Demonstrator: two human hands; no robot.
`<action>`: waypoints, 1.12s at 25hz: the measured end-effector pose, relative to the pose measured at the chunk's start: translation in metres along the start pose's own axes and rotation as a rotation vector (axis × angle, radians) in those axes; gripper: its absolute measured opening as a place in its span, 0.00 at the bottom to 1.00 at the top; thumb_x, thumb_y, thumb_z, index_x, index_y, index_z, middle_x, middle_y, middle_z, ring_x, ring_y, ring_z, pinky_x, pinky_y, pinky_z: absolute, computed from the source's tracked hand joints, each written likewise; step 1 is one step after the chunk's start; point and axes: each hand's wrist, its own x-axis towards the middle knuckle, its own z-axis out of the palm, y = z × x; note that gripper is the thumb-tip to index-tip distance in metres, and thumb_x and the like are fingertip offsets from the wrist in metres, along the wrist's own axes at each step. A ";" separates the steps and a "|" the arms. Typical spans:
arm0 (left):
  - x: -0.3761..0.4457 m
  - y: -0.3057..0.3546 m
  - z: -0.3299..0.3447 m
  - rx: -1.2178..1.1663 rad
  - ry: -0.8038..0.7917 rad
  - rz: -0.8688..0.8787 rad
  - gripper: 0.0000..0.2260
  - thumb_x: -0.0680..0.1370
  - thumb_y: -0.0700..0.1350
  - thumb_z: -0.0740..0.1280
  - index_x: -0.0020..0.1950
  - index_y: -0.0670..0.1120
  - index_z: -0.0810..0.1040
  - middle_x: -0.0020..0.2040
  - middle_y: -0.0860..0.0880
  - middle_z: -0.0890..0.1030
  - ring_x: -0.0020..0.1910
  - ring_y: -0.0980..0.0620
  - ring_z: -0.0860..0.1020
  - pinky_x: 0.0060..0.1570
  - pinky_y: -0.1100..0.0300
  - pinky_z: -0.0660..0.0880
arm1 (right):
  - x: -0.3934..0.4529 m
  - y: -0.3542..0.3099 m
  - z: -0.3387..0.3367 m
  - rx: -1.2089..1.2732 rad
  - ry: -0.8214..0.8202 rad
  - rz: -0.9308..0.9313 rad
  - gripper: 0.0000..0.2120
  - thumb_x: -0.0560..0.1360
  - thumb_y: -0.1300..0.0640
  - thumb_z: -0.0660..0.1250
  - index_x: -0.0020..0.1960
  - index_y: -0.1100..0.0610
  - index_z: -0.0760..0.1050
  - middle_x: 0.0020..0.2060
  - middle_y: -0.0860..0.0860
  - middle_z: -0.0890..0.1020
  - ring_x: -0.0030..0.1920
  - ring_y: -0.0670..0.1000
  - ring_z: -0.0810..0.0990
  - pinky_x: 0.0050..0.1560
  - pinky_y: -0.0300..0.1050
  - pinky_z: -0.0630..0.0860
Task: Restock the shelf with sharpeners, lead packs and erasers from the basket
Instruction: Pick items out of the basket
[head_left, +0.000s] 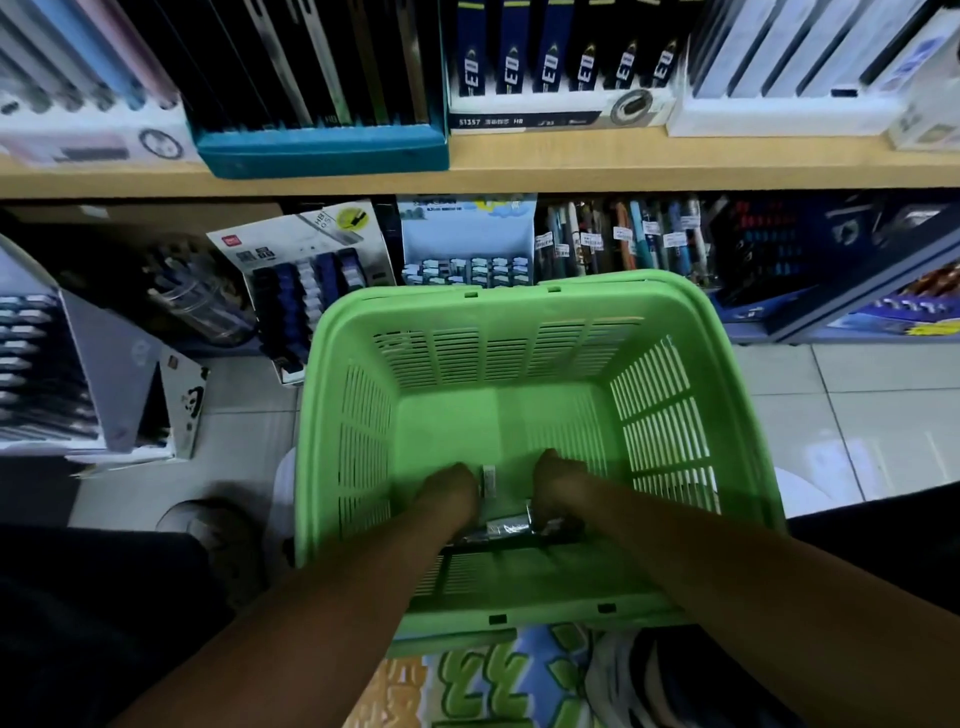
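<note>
Packs (511, 527) lie btwn left hand (451, 488) & right hand (557, 486) at basket (519, 306) bottom; grip can't be told.

Two bare forearms, no sleeves, watch or rings showing — left hand (451, 486) at seven o'clock, right hand (551, 480) at five — above dark trousers (78, 597) and pale shoes (208, 525).

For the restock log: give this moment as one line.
left hand: in green slatted plastic basket, grip unclear | right hand: same | small shiny packs: at near wall | wooden shelf: ahead
</note>
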 end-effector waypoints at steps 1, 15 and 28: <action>0.001 0.000 -0.004 0.007 0.010 0.001 0.20 0.78 0.38 0.69 0.69 0.40 0.71 0.65 0.41 0.76 0.62 0.43 0.76 0.55 0.55 0.74 | 0.000 -0.002 -0.002 0.003 0.017 -0.015 0.37 0.74 0.57 0.73 0.76 0.66 0.59 0.65 0.61 0.76 0.63 0.60 0.78 0.68 0.53 0.72; -0.002 -0.015 -0.026 0.246 0.030 0.112 0.43 0.67 0.48 0.80 0.75 0.43 0.62 0.69 0.41 0.68 0.66 0.40 0.71 0.64 0.47 0.73 | -0.001 0.002 -0.023 -0.361 0.225 -0.409 0.55 0.63 0.55 0.83 0.79 0.45 0.52 0.75 0.54 0.56 0.67 0.61 0.73 0.61 0.56 0.77; 0.015 -0.025 -0.008 0.205 0.227 0.095 0.27 0.75 0.42 0.72 0.72 0.47 0.65 0.68 0.41 0.64 0.60 0.40 0.74 0.59 0.49 0.75 | 0.026 -0.013 -0.009 -0.349 0.382 -0.506 0.35 0.67 0.58 0.79 0.69 0.49 0.67 0.65 0.56 0.65 0.54 0.62 0.79 0.53 0.52 0.79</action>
